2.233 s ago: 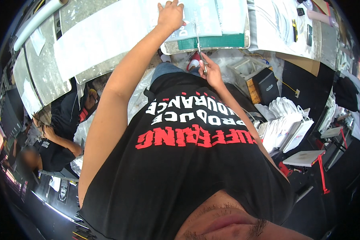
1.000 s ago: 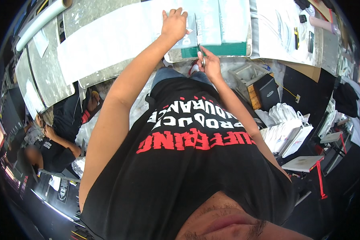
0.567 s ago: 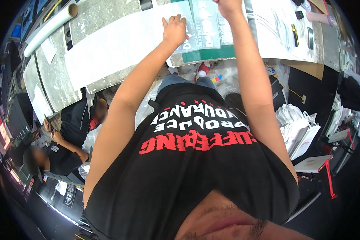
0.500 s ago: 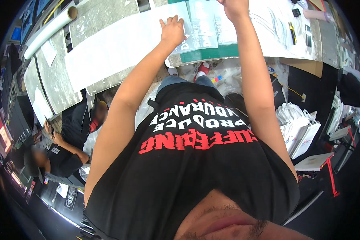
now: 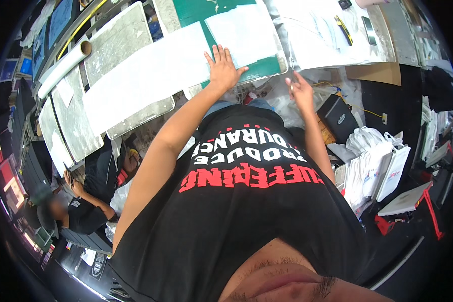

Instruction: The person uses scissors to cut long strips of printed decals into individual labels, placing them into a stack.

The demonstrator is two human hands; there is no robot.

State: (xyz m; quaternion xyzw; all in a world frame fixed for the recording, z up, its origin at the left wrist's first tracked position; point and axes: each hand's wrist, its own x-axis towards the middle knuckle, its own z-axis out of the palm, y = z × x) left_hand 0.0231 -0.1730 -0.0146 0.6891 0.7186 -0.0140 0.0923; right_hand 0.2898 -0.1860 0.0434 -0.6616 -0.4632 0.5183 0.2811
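Observation:
My left hand [image 5: 225, 68] lies flat with its fingers spread, at the border of a long white sheet [image 5: 151, 65] and a green mat [image 5: 264, 68]. A second white sheet [image 5: 241, 31] covers much of the mat, just beyond my fingertips. My right hand [image 5: 300, 91] is lower and to the right, in front of the table edge. Its fingers are curled near a thin dark object that points up toward the gap between the boards; its kind is too small to tell.
To the right are a white-covered table part [image 5: 312, 40], a yellow-and-black cutter [image 5: 344, 30] and a dark phone-like slab [image 5: 369, 30]. A white roll [image 5: 65, 68] lies at left. White bags [image 5: 367, 166] stand right of me, near a black box [image 5: 338, 117]. Another person [image 5: 85, 214] works at left.
My right hand has come down from the far side of the mat to the near edge. The sheets with grey-blue print no longer show; a plain white sheet lies on the mat.

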